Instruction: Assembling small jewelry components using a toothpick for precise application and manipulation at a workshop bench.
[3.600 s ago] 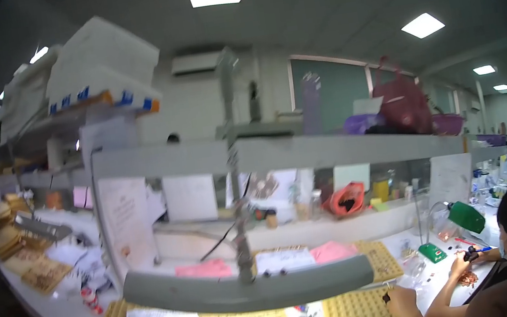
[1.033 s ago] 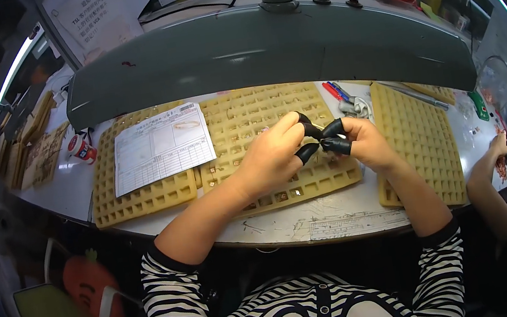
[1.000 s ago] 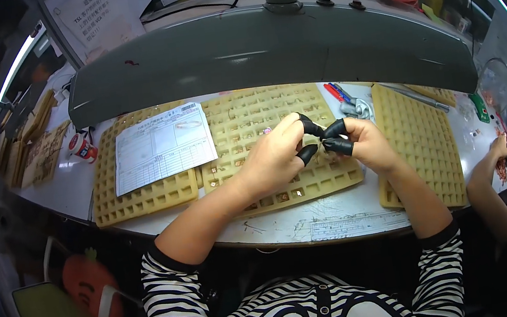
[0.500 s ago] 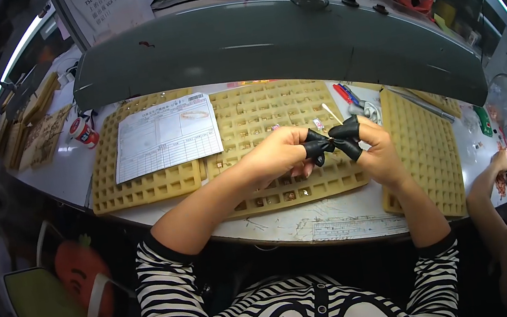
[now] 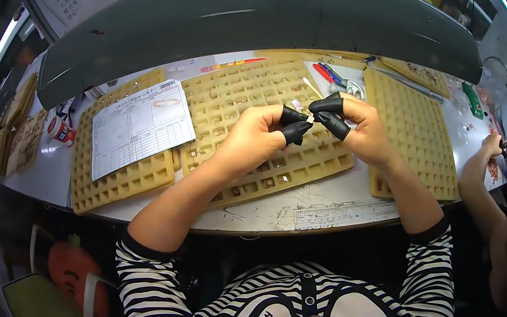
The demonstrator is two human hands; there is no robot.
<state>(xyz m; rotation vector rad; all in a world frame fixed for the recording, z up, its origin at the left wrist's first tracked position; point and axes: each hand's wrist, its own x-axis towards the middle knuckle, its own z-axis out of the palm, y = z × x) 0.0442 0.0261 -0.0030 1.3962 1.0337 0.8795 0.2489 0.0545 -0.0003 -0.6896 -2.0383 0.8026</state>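
Just above the middle yellow tray [image 5: 232,192], my left hand [image 5: 256,133] and my right hand [image 5: 356,128] meet fingertip to fingertip. Black finger cots cover the thumb and forefinger of each. Both hands are closed in a pinch on one tiny shiny piece [image 5: 310,119], too small to name. A cotton swab [image 5: 312,88] slants behind the right fingers; whether it is held or lies on the tray I cannot tell. Small shiny pieces sit in many of the tray's square pockets. A small pink and white item [image 5: 296,105] shows just beyond the fingertips.
A printed form [image 5: 141,130] lies on the left yellow tray [image 5: 122,188]. Another pocketed tray [image 5: 412,136] stands right. Pens [image 5: 327,73] lie behind my right hand, a red and white tub [image 5: 60,131] far left. A grey lamp hood [image 5: 247,20] spans the back. Another person's hand [image 5: 491,146] works at right.
The whole view has shifted, so the bench sits higher and further left in it. My fingertips have changed their pinch, and the tiny shiny piece now shows between them.
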